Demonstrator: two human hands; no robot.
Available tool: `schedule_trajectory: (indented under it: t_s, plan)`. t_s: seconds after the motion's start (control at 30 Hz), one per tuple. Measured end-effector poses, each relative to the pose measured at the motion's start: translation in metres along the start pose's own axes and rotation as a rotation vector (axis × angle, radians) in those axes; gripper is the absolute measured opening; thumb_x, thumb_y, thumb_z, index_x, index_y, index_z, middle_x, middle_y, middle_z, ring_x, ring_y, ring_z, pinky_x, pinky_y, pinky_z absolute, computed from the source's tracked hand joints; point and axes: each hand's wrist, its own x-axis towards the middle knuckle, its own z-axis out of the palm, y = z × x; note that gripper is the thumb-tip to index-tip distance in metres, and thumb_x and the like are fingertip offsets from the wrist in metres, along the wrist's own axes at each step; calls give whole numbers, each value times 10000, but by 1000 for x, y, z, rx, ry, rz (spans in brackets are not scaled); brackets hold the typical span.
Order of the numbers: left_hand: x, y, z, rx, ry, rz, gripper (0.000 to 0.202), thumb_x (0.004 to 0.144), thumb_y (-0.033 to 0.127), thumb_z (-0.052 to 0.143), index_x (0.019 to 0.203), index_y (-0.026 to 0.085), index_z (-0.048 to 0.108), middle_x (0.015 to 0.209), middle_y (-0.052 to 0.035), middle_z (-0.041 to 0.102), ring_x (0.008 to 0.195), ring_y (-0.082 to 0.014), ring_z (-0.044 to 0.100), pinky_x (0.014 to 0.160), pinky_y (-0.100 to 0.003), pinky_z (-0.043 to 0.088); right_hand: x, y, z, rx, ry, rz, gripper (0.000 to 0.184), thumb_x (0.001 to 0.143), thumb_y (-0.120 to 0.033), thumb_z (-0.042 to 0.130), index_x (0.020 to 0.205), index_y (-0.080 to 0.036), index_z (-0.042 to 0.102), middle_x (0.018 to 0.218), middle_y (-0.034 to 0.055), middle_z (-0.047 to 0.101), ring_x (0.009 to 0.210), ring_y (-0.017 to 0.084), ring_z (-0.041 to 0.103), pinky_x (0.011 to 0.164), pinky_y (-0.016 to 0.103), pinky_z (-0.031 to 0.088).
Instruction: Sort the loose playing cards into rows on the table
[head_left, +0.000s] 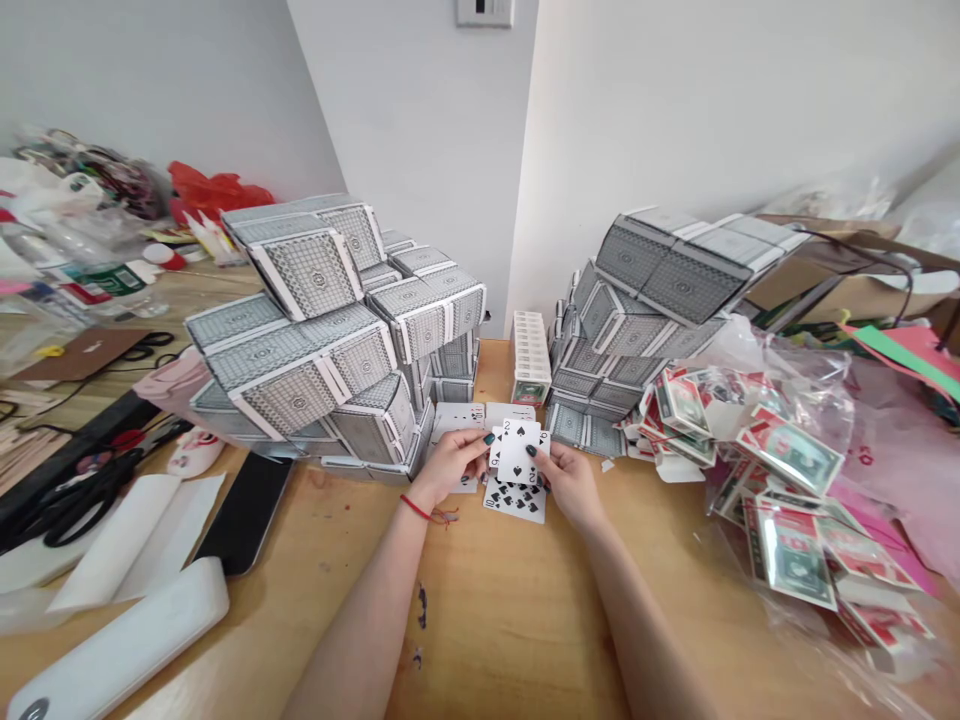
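While both hands meet over the middle of the pale wood-grain worktop [510,620], they hold an overlapping set of white playing cards [517,460] face up. The left hand [455,460], a thin red cord bracelet [415,508] at its wrist, pinches the set at its left edge; the right hand [571,480] closes on the right side, its thumb pressing the face of the front card, a two of spades. Just below the set shows a white ten-of-spades card [514,502], apparently on the worktop, and more white face-up cards [456,413] lie just behind, between tall stacks of grey-and-white patterned blocks [296,385]. The step in hand looks like aligning or separating the held cards. Any next move calls for a light, steady pinch at both edges, so that the front card slides without bending or dragging the ten.
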Motion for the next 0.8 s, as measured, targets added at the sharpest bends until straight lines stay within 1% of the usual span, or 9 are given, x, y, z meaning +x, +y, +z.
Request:
schedule_trajectory:
  t_s: [0.07, 0.13, 0.3, 0.37, 0.47, 0.6, 0.8]
  plan:
    - [0, 1, -1, -17, -2, -7, 268, 670, 367, 603, 768, 118, 595, 451, 56, 460, 376, -43, 379, 415, -188, 244, 0, 1, -1, 1, -6, -2, 379, 657, -525, 597, 590, -167, 494, 446, -54, 400, 407, 78, 338, 401, 212, 251]
    - [0, 2, -1, -20, -7, -13, 272, 670, 373, 608, 764, 117, 600, 445, 59, 451, 375, -37, 363, 420, -187, 244, 0, 1, -1, 1, -13, -5, 382, 658, -526, 597, 577, -169, 488, 445, -51, 401, 410, 81, 344, 406, 215, 255]
    - [-1, 0, -3, 1, -40, -36, 296, 707, 404, 578, 622, 124, 538, 413, 47, 454, 359, -40, 363, 413, -188, 239, -1, -1, 0, 5, -37, -22, 377, 672, -508, 595, 551, -170, 479, 443, -44, 426, 413, 81, 357, 418, 216, 268]
    - [-2, 0, -4, -12, -51, -38, 310, 717, 411, 569, 600, 129, 514, 419, 42, 463, 356, -44, 378, 414, -190, 257, -3, -3, 0, 9, -62, -21, 374, 674, -504, 595, 547, -172, 480, 444, -39, 446, 414, 85, 376, 422, 218, 280]
    - [-2, -1, -5, -40, -56, -35, 306, 719, 405, 571, 604, 129, 508, 440, 39, 476, 365, -48, 400, 420, -191, 283, -4, -3, 0, 17, -98, -22, 376, 682, -503, 590, 547, -173, 474, 445, -38, 460, 414, 86, 389, 425, 219, 287]
    - [-1, -2, -6, -49, -59, -29, 309, 725, 399, 565, 603, 123, 504, 454, 34, 478, 382, -48, 412, 423, -187, 287, -4, -1, -1, 7, -114, -12, 393, 688, -515, 582, 542, -172, 457, 437, -37, 466, 409, 83, 391, 423, 216, 293]
    - [1, -4, -7, -82, -43, -37, 289, 708, 400, 576, 667, 119, 520, 496, 38, 485, 392, -48, 410, 425, -192, 288, -5, -2, 0, -24, -145, 17, 407, 691, -536, 568, 541, -172, 465, 436, -17, 505, 397, 89, 414, 415, 219, 319]
